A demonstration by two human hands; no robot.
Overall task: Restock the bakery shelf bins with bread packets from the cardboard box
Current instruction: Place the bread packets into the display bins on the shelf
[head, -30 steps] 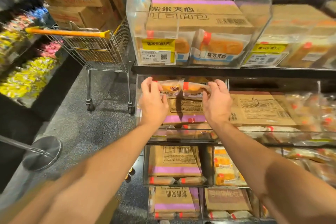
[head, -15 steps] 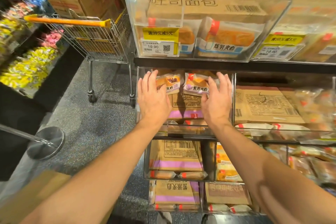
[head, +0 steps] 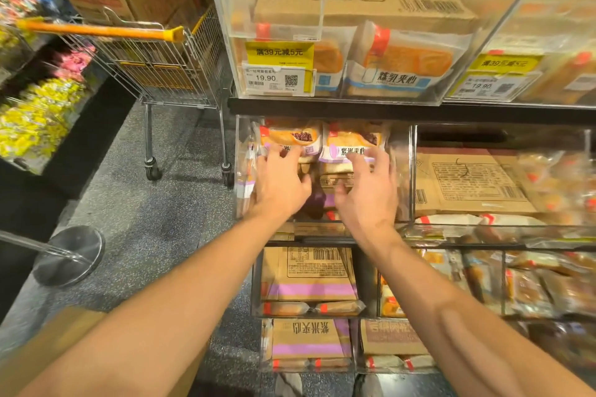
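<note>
Left hand [head: 280, 182]: reached into the second-tier bin, fingers spread and nearly straight, tips on the lower edge of the left bread packet [head: 292, 138]; not wrapped round it.
Right hand [head: 366, 192]: alongside, fingers loosely fanned, tips at the lower edge of the right bread packet [head: 353, 143]; probably touching rather than pinching, though blur hides the contact.
Packets: two side by side, standing at the back of the clear acrylic bin [head: 401, 171], labels facing out, propped above a flattened carton piece lying in the same bin.
Step in hand: apparently nudging the pair into line after setting them down, judged from open hands resting against them.
Done so far: this bin holds at least these two at the rear; top bin [head: 483, 42] shows packets under a carton lid; lower bins [head: 311, 308] show a front row each.
Left to do: much space in front of the pair, so more packets likely needed here; neighbouring right-hand bins look stocked, but too smeared to count.
Cardboard box: brown corner at bottom left [head: 54, 342], contents out of sight.
Nearby: wire trolley [head: 154, 71] with orange handle, stacked with cartons, just left of the shelf.
</note>
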